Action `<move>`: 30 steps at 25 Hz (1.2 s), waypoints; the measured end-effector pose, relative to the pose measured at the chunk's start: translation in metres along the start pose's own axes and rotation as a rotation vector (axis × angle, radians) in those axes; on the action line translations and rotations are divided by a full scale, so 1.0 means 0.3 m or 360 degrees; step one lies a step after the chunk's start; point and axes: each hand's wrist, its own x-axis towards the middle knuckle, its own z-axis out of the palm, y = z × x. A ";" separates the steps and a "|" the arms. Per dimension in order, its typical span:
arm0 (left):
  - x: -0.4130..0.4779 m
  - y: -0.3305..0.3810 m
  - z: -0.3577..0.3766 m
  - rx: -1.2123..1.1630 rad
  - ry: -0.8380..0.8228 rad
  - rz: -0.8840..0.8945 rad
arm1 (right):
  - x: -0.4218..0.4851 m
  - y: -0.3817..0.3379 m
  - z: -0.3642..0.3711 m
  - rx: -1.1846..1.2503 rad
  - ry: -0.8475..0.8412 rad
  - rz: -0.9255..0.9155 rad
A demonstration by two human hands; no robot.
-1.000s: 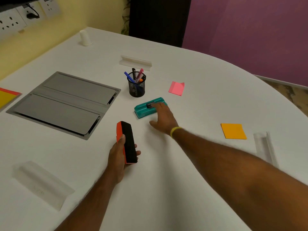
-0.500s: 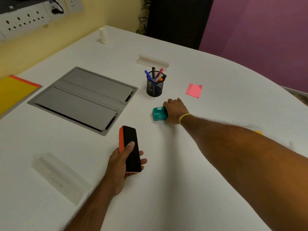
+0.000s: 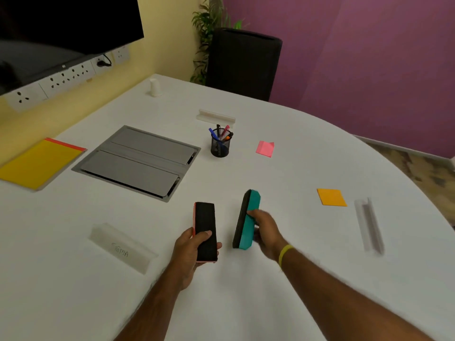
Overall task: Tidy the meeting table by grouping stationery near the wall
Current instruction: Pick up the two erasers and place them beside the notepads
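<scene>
My left hand (image 3: 188, 252) grips an orange eraser (image 3: 205, 228) with its black felt side up, held just above the white table (image 3: 73, 279). My right hand (image 3: 267, 231) holds a teal eraser (image 3: 246, 220) lifted and tilted on edge, beside the orange one. Farther back stand a black mesh pen holder (image 3: 219, 145) with several pens, a pink sticky pad (image 3: 264, 148) and an orange sticky pad (image 3: 331, 197). A yellow folder (image 3: 37, 163) lies at the left near the yellow wall (image 3: 170, 33).
A grey cable hatch (image 3: 138, 161) is set into the table. Clear acrylic name holders lie near left (image 3: 121, 247), at the right edge (image 3: 369, 225) and at the back (image 3: 215, 116). A white cup (image 3: 155, 87) stands near the wall; sockets (image 3: 64, 80) and a screen (image 3: 61, 23) hang above.
My right hand closed on the teal eraser, lifted it off the table and drew it back beside the orange eraser. The view tilted up and now shows the wall.
</scene>
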 end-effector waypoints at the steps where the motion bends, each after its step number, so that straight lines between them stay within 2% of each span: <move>1: -0.044 -0.014 -0.008 0.0016 -0.0008 0.0003 | -0.083 0.030 -0.015 0.0183 -0.0046 0.0085; 3: -0.143 -0.046 -0.026 0.0071 -0.0007 0.0023 | -0.243 0.090 -0.038 0.0436 -0.0145 0.0198; 6: -0.314 -0.088 -0.044 0.0118 0.0023 0.0039 | -0.470 0.169 -0.045 0.0561 -0.0173 0.0220; 13: -0.739 -0.215 -0.089 0.0155 0.0045 0.0160 | -0.891 0.306 0.003 0.0526 -0.0219 0.0129; 19: -1.041 -0.272 -0.230 0.0253 0.0101 0.0239 | -1.179 0.416 0.108 0.0481 -0.0298 0.0045; 24: -1.178 -0.174 -0.405 0.0377 0.0053 0.0324 | -1.303 0.466 0.287 0.0356 -0.0301 -0.0085; 30: -1.265 -0.030 -0.778 0.0367 -0.0111 0.0375 | -1.416 0.571 0.683 0.0292 -0.0279 -0.0193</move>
